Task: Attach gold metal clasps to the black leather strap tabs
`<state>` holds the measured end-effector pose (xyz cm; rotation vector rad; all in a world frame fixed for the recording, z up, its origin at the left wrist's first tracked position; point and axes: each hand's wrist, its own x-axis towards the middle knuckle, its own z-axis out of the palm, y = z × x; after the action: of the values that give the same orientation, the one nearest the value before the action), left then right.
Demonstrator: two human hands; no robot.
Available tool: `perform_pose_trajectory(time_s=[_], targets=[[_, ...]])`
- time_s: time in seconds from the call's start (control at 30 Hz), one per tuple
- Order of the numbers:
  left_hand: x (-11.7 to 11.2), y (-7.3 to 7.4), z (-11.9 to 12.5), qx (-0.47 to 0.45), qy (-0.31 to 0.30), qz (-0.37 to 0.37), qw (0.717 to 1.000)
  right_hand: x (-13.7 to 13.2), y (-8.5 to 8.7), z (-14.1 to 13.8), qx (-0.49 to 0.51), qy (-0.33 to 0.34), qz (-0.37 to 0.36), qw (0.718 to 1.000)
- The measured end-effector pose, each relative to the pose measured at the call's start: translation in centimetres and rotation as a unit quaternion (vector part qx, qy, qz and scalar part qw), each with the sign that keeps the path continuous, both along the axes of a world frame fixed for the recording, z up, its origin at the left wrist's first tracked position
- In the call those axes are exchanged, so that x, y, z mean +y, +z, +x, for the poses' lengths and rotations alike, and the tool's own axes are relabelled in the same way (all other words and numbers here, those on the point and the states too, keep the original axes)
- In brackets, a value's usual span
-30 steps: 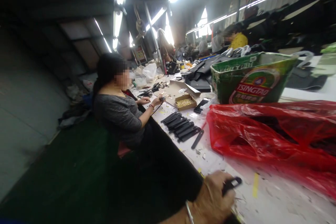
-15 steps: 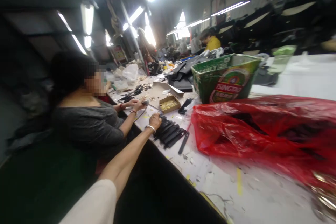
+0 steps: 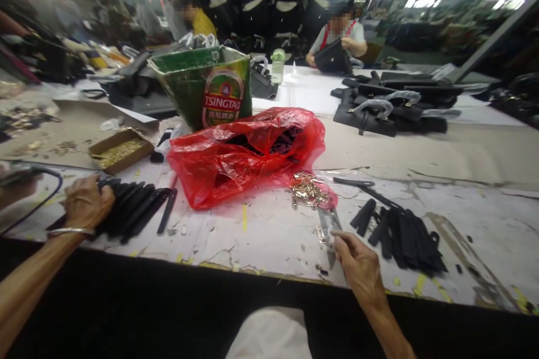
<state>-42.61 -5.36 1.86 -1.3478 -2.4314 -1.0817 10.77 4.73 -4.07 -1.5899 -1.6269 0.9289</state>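
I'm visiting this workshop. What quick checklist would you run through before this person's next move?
Left hand resting on the pile of long black strips: ok.
Right hand firmly holding the flat silvery metal piece: cannot tell, fingers partly hide it.
Small gold metal clasps close to the right hand: ok.
Crumpled red plastic bag away from both hands: ok.
Second pile of black strips beside the right hand, not toppled: ok.

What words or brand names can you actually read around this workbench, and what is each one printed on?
"TSINGTAO": white capitals on a red band across the round label on the green cardboard beer carton.
Small Chinese characters beneath it on the same label: too small and blurred to read with certainty.
No other readable text shows in this view.
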Motion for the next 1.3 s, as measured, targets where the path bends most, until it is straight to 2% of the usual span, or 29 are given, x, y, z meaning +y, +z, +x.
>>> perform_pose_trajectory(time_s=[0.07, 0.1, 0.13, 0.2, 0.27, 0.37, 0.43, 0.53, 0.63, 0.73, 0.8, 0.9, 1.0, 1.13, 1.3], targets=[[-0.2, -1.9, 0.9, 0.078, 0.040, 0.027, 0.996, 2.2, -0.4, 2.3, -0.116, -0.021, 0.075, 0.990], [-0.2, -2.8, 2.2, 0.108, 0.042, 0.035, 0.993, 3.2, -0.4, 3.2, -0.153, -0.034, 0.096, 0.983], [-0.2, -3.7, 4.0, 0.120, 0.039, 0.049, 0.991, 4.1, -0.4, 4.0, -0.181, -0.044, 0.108, 0.976], [0.0, -5.0, 9.0, 0.100, -0.005, 0.064, 0.993, 5.6, -0.3, 5.0, -0.216, -0.061, 0.116, 0.968], [0.3, -5.8, 14.9, 0.035, -0.061, 0.088, 0.994, 6.4, -0.2, 5.3, -0.244, -0.067, 0.120, 0.960], [1.0, -6.4, 23.3, -0.089, -0.120, 0.069, 0.986, 6.9, -0.3, 5.1, -0.254, -0.066, 0.118, 0.958], [1.6, -6.4, 27.3, -0.166, -0.153, 0.061, 0.972, 7.3, -0.5, 5.1, -0.242, -0.069, 0.110, 0.961], [2.4, -5.8, 31.2, -0.281, -0.207, 0.040, 0.936, 7.7, -0.6, 5.6, -0.199, -0.085, 0.088, 0.972], [3.0, -4.6, 33.5, -0.417, -0.253, -0.005, 0.873, 6.6, 0.1, 5.9, -0.128, -0.088, 0.066, 0.986], [3.7, -3.2, 35.3, -0.537, -0.273, -0.030, 0.798, 3.2, 1.4, 4.8, 0.005, -0.078, 0.009, 0.997], [4.3, -2.5, 36.2, -0.600, -0.271, -0.022, 0.752, 0.2, 2.4, 3.5, 0.197, -0.093, -0.111, 0.970], [4.9, -1.7, 37.1, -0.676, -0.271, -0.013, 0.685, -3.6, 3.3, 1.5, 0.319, -0.071, -0.210, 0.921], [4.8, -1.3, 37.4, -0.721, -0.273, -0.017, 0.637, -5.6, 3.7, 0.0, 0.336, -0.037, -0.250, 0.907], [4.0, -0.9, 37.1, -0.742, -0.275, -0.006, 0.611, -6.6, 3.5, -1.5, 0.316, -0.021, -0.271, 0.909], [3.2, -1.2, 36.4, -0.791, -0.268, 0.029, 0.550, -7.4, 2.6, -2.8, 0.328, 0.010, -0.279, 0.903]])
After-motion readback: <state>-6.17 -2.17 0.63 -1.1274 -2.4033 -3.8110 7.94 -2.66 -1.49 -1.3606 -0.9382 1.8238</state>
